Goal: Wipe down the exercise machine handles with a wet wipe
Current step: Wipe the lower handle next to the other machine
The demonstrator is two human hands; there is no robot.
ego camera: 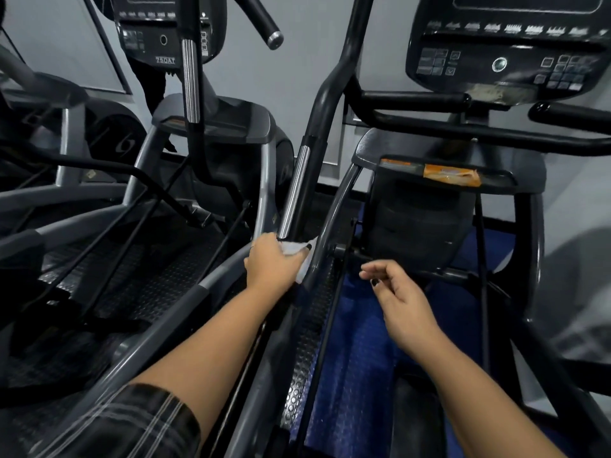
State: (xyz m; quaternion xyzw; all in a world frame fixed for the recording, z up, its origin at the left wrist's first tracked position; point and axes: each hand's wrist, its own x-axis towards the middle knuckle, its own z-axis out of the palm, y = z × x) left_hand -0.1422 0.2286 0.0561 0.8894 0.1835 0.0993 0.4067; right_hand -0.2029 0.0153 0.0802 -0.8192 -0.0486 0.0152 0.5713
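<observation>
Dark plaid sleeve (132,421) lowest in frame, on left arm; left hand (269,261) clasps crumpled white wet wipe (299,256) round base of black handle with chrome strip (294,193); right hand (401,300) free, fingers loosely curled, holding nothing, near dark machine frame.

Wet wipe (301,256): mostly covered by the left hand (271,259); only a crumpled white edge shows. Moving handle (297,190): its lower end is hidden under that hand and wipe; its top runs off the upper edge. Right-hand console (506,51): screen cut by the top edge, button labels too small to read. Orange packet (451,175) on the tray: print blurred, possibly a wipe pack. Left machine (49,104): far-left parts smeared by blur. Both forearms are cut by the bottom edge.
</observation>
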